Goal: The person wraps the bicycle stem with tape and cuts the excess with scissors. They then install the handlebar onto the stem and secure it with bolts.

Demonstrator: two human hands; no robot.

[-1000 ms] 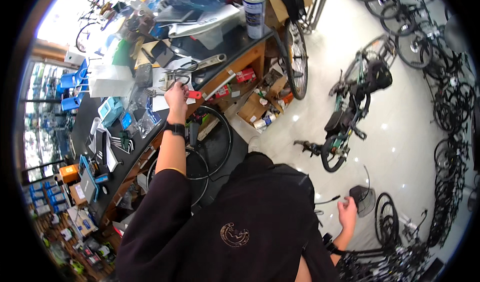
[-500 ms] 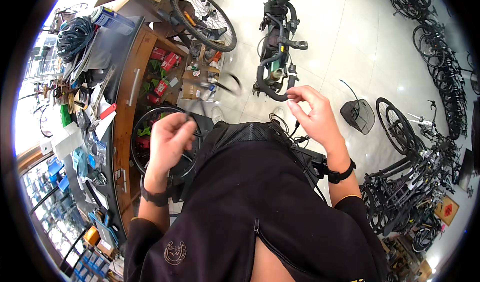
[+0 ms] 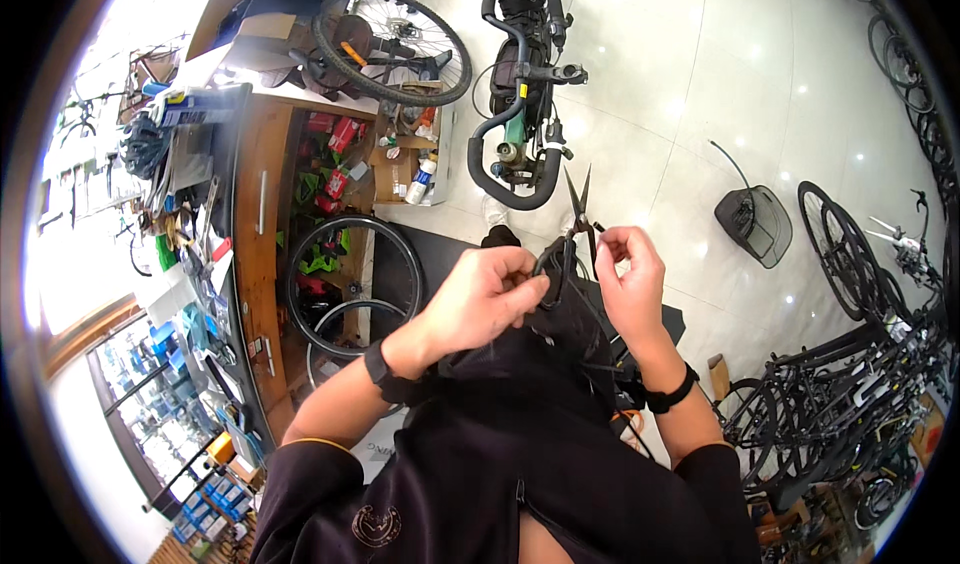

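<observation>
My left hand [image 3: 492,294] is closed by its thumb and fingers on a handle of the black-handled scissors [image 3: 578,206]. The scissors' blades are parted and point away from me, above my lap. Close beside them, on the right, my right hand [image 3: 632,269] pinches a thin black cable [image 3: 597,228], whose dark end shows by the blades. Most of that cable is hidden by the fingers and against dark clothing. Past the scissors stands a bicycle with black drop handlebars [image 3: 478,169], not touched by either hand.
At left runs a wooden cabinet [image 3: 258,294] with a cluttered dark counter. A black wheel rim [image 3: 415,264] leans by it, and a tyred bicycle wheel [image 3: 462,74] stands farther off. On the floor to the right lies a dark mesh basket [image 3: 770,239]; bicycles [image 3: 800,404] crowd beyond.
My left hand has come from the left to the middle, bringing the scissors, blurred before, beside my right hand. The view has shifted, and my right hand appears slightly lower.
</observation>
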